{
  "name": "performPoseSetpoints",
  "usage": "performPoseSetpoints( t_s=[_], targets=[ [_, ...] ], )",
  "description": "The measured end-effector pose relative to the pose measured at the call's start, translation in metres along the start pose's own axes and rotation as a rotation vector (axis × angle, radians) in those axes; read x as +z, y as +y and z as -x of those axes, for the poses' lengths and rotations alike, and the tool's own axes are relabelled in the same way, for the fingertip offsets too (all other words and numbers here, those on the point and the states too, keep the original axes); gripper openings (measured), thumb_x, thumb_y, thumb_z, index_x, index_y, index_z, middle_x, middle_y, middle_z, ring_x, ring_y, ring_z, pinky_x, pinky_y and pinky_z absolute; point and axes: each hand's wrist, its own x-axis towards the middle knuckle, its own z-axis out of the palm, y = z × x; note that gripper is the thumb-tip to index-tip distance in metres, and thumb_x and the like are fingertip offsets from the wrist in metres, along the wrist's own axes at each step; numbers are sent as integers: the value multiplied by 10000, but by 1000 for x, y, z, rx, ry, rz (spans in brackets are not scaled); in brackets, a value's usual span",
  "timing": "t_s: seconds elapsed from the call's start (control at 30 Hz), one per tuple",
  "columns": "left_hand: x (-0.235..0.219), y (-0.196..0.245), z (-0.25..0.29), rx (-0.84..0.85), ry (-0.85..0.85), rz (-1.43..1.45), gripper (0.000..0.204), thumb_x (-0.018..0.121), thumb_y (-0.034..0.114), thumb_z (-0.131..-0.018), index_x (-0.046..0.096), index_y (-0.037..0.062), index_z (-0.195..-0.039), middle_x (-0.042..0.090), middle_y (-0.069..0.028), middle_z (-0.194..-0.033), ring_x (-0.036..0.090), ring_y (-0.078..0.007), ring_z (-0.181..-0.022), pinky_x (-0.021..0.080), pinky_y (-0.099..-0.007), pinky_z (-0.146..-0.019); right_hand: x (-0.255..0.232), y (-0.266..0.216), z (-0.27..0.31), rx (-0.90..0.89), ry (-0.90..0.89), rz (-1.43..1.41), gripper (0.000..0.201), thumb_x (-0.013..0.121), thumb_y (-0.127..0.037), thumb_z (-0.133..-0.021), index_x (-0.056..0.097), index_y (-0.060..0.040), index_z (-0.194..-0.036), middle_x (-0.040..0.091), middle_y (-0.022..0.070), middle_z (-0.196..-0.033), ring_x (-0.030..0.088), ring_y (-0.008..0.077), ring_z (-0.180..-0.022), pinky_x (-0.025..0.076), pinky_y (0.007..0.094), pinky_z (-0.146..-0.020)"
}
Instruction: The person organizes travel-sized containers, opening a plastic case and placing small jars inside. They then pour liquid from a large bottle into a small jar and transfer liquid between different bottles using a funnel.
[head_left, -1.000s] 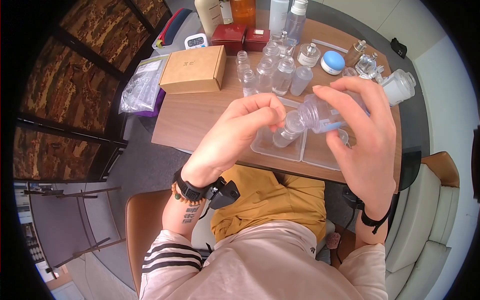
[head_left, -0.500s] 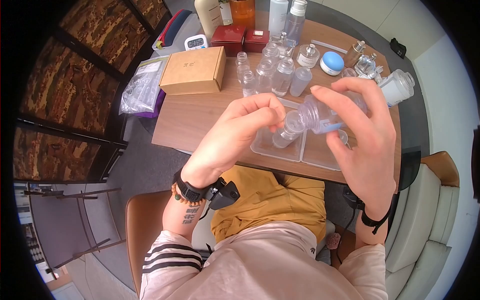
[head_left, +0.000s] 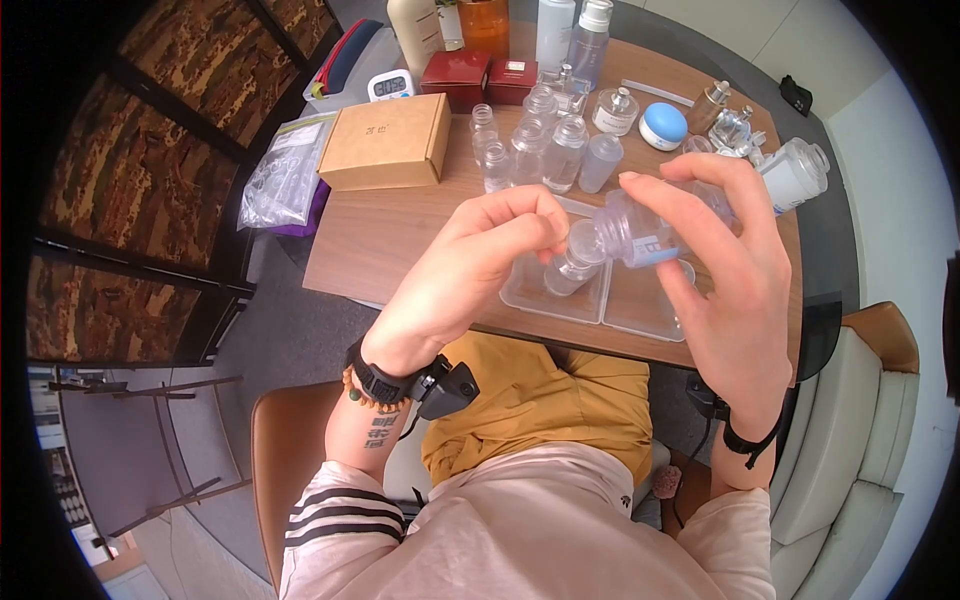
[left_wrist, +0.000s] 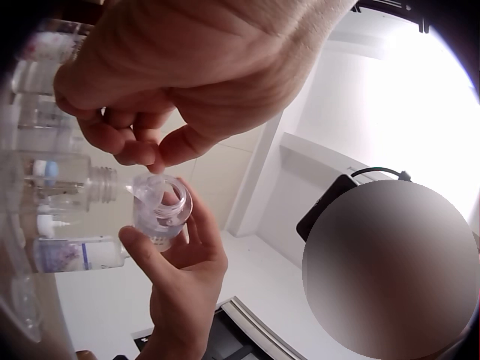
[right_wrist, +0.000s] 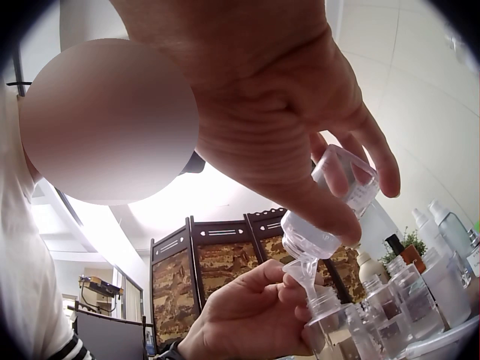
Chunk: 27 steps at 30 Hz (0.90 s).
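Note:
My left hand (head_left: 480, 250) pinches a small clear funnel (head_left: 585, 240) between thumb and fingertips. The funnel's stem points into the neck of a small clear bottle (head_left: 568, 282), which stands over the left section of a clear plastic tray (head_left: 603, 312). With thumb and fingers spread round it, my right hand (head_left: 738, 255) holds a wide-necked transparent bottle (head_left: 625, 228) tipped toward the left. Its threaded mouth is right at the funnel's rim, as the right wrist view also shows with the tilted bottle (right_wrist: 304, 236) above the funnel (right_wrist: 304, 276).
Behind the hands stand several clear bottles (head_left: 565, 155), a perfume bottle (head_left: 615, 112) and a blue-lidded jar (head_left: 664, 125). A cardboard box (head_left: 385, 140), a white timer (head_left: 391, 86) and dark red boxes (head_left: 457, 78) are at the back left. A white bottle (head_left: 797, 175) is on the right.
The transparent bottle in my right hand has turned slightly, so more of its label shows. Both hands stay in nearly the same place.

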Motion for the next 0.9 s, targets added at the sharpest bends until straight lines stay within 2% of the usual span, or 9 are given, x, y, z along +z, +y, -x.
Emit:
performPoseSetpoints(
  t_s=[0.37, 0.43, 0.57, 0.77, 0.9],
  targets=[
    [1, -1, 1, -2, 31, 4, 171, 598, 190, -1030, 677, 55, -961, 635, 21, -944, 554, -88, -953, 422, -262, -929, 0, 0, -1, 0, -6, 6, 654, 717, 175, -683, 773, -139, -1253, 635, 81, -1248, 667, 274, -1135, 567, 376, -808],
    [-3, -3, 1, 11, -13, 20, 160, 603, 193, -1064, 676, 50, -1070, 627, 20, -1007, 551, -90, -972, 415, -266, -917, -1, 0, -2, -5, -7, 15, 651, 718, 173, -686, 774, -141, -1254, 638, 84, -1257, 666, 271, -1142, 569, 371, -803],
    [-2, -2, 1, 16, -18, 24, 155, 600, 190, -1064, 673, 53, -1062, 624, 23, -1006, 551, -90, -970, 414, -265, -916, -1, 0, -2, -9, -1, 6, 649, 719, 173, -689, 775, -142, -1253, 641, 85, -1262, 666, 272, -1145, 572, 372, -812],
    [0, -1, 2, 9, -8, 10, 164, 599, 202, -1066, 672, 57, -1046, 621, 25, -999, 544, -89, -962, 411, -265, -910, -3, -2, -2, -9, -3, 20, 637, 720, 164, -698, 766, -128, -1263, 649, 83, -1261, 662, 285, -1145, 572, 384, -873],
    [1, 0, 2, 1, -4, -6, 181, 604, 220, -1064, 672, 57, -1025, 615, 25, -982, 536, -89, -952, 409, -266, -903, -5, 1, -3, -56, 5, 17, 585, 703, 171, -691, 739, -73, -1221, 658, 95, -1245, 658, 300, -1140, 559, 399, -928]
  ],
)
